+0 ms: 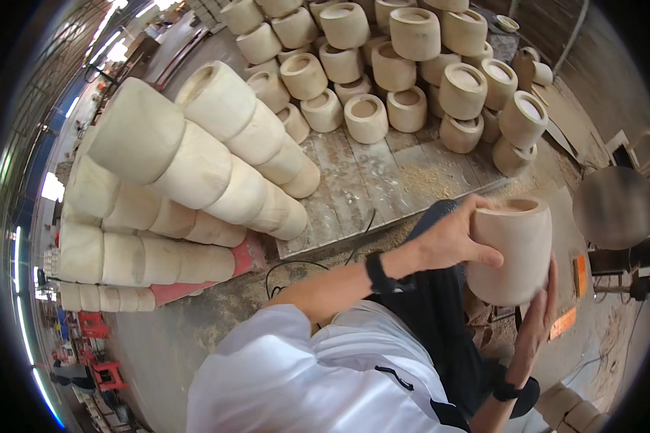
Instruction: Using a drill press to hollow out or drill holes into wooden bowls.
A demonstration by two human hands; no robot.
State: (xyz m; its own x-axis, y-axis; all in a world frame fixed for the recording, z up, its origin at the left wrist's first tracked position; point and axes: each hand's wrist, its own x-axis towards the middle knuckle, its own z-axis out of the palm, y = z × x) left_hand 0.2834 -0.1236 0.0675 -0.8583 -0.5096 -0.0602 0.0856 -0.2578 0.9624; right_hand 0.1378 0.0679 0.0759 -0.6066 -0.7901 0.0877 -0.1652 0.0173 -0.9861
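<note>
A pale wooden pot [511, 252], round-sided with a hollow at its top, is held in both hands over my lap. My left hand [451, 234] grips its upper left side, fingers at the rim and thumb across the front. Against its lower right side lies my right hand [538, 321], the fingers pointing up along the wall; part of that grip is hidden by the pot. Just right of the pot stands a round disc [616, 209], blurred as if spinning, on a dark machine [614, 261], apart from the pot.
Stacked wooden pots [343, 65] stand on a dusty board platform [368, 180] ahead. Leaning columns of pots [195, 173] rise at the left above a red base [247, 256]. A black cable [274, 270] crosses the floor. Red stools [108, 375] stand farther left.
</note>
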